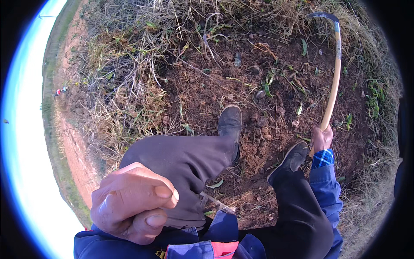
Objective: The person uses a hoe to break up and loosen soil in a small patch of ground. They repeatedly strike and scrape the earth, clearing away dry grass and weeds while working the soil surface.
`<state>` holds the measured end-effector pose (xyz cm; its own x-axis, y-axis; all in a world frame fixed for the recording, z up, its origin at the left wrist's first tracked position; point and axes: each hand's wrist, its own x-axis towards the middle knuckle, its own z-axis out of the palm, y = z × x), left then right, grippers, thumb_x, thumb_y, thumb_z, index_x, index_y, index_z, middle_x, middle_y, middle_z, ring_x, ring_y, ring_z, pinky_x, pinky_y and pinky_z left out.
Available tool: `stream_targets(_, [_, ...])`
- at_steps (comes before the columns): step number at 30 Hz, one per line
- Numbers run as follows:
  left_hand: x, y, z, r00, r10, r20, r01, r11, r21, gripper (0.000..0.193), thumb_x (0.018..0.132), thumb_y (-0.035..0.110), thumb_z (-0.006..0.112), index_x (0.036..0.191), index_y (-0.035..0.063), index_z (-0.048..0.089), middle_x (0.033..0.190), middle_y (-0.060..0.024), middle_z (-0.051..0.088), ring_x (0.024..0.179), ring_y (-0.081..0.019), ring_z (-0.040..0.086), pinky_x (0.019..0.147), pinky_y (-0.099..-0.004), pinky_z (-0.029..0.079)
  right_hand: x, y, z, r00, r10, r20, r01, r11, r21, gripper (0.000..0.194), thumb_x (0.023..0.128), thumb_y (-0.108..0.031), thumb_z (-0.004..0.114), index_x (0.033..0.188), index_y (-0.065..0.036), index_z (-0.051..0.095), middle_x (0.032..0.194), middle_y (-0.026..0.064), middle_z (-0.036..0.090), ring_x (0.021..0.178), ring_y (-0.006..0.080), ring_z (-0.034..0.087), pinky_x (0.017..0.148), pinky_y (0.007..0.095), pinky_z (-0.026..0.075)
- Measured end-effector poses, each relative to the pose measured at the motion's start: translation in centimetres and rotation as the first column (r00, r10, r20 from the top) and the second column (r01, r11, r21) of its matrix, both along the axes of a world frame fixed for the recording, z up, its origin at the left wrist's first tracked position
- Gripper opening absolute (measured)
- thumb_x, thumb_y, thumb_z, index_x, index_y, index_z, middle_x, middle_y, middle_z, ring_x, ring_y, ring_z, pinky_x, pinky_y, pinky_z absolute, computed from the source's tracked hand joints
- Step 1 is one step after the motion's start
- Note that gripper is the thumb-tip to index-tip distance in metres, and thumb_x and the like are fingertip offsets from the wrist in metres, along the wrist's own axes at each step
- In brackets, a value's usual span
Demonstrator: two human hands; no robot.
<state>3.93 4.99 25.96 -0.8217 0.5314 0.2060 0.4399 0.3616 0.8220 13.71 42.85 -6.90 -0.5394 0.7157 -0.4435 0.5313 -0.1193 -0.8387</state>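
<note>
At the right, my right hand point(322, 138) is wrapped around the lower part of the pale wooden handle of a sickle point(331, 87). The handle runs up and away from me, and its dark curved blade point(323, 15) lies against dry grass at the top right. My left hand point(134, 202) is raised close to the camera at the lower left, over my thigh. Its fingers are curled in with the thumb against them, and nothing shows between them. Below the right hand is my right shoe point(289, 158); my left shoe point(230, 121) rests on the dug brown soil point(207, 94).
Dry grass and stems point(126, 71) are heaped at the upper left. Stones point(260, 94) and green leaves are scattered over the soil. A pale wooden piece point(217, 201) shows between my legs. Further left lies a reddish dirt strip point(76, 152); small red-and-white things point(60, 91) stand far off.
</note>
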Motion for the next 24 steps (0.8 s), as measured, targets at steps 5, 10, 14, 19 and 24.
stream_targets(5, [-2.8, 0.3, -0.4, 0.988, -0.116, -0.099, 0.091, 0.968, -0.234, 0.032, 0.094, 0.035, 0.063, 0.099, 0.0035, 0.059, 0.067, -0.0055, 0.061, 0.058, -0.0197, 0.062, 0.052, -0.0308, 0.050, 5.2, -3.9, -2.6, 0.992, 0.098, -0.079, -0.090, 0.990, 0.106, 0.016, 0.080, -0.005, 0.063, 0.094, -0.003, 0.054, 0.068, -0.0009, 0.049, 0.059, 0.0097, 0.047, 0.054, 0.0252, 0.041])
stream_targets(10, [-2.9, 0.7, -0.3, 0.989, -0.136, -0.058, 0.113, 0.947, -0.299, 0.034, 0.095, 0.038, 0.060, 0.099, 0.0047, 0.056, 0.068, -0.0051, 0.062, 0.057, -0.0183, 0.062, 0.050, -0.0276, 0.049, 3.4, -6.6, -4.1, 0.905, 0.394, 0.156, -0.420, 0.885, 0.199, 0.025, 0.076, -0.017, 0.067, 0.090, 0.001, 0.055, 0.066, 0.0123, 0.057, 0.062, 0.0229, 0.058, 0.061, 0.0375, 0.049])
stream_targets(14, [-3.3, 0.4, -0.5, 0.995, -0.079, -0.053, 0.060, 0.951, -0.304, 0.030, 0.096, 0.037, 0.059, 0.098, 0.0068, 0.056, 0.068, -0.0032, 0.062, 0.056, -0.0166, 0.061, 0.049, -0.0248, 0.049, -3.1, -8.8, -4.9, 0.953, 0.280, 0.116, -0.254, 0.946, -0.201, 0.016, 0.082, -0.011, 0.064, 0.091, -0.001, 0.055, 0.066, 0.0046, 0.057, 0.053, 0.0144, 0.056, 0.047, 0.0309, 0.046])
stream_targets(19, [-3.1, 0.1, -0.5, 0.999, -0.032, -0.025, 0.023, 0.955, -0.295, 0.030, 0.096, 0.038, 0.058, 0.096, 0.0073, 0.055, 0.069, -0.0026, 0.062, 0.054, -0.0147, 0.061, 0.048, -0.0244, 0.050, -10.3, -11.8, -3.5, 0.972, 0.227, -0.066, -0.236, 0.906, -0.352, 0.016, 0.086, -0.005, 0.060, 0.091, -0.003, 0.045, 0.062, 0.0009, 0.048, 0.040, 0.0105, 0.046, 0.033, 0.0269, 0.039])
stream_targets(24, [-3.7, -1.6, -0.6, 0.994, -0.107, 0.029, 0.110, 0.985, -0.136, 0.030, 0.095, 0.036, 0.060, 0.096, 0.0070, 0.056, 0.069, -0.0037, 0.062, 0.052, -0.0159, 0.063, 0.045, -0.0248, 0.051, -12.5, -12.7, -2.2, 0.983, 0.180, -0.025, -0.175, 0.900, -0.400, 0.016, 0.085, -0.004, 0.058, 0.091, -0.003, 0.044, 0.060, 0.0009, 0.046, 0.040, 0.0109, 0.045, 0.033, 0.0270, 0.039])
